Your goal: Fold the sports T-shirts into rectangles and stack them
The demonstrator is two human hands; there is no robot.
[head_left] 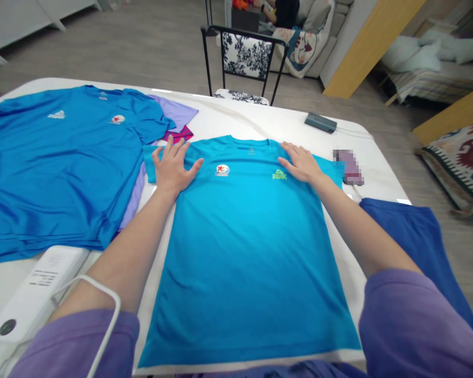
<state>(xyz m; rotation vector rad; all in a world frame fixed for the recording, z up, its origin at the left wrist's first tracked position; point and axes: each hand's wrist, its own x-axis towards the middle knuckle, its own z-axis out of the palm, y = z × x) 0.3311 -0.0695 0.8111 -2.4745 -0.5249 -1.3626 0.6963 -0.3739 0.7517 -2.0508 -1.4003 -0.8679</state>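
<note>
we have the turquoise t-shirt spread flat, front up, on the white worktop. our left hand lies open, palm down on its left shoulder; our right hand lies open on the right shoulder. a blue shirt pile lies just left.

Turquoise T-shirt spread flat, front up, on table
</note>
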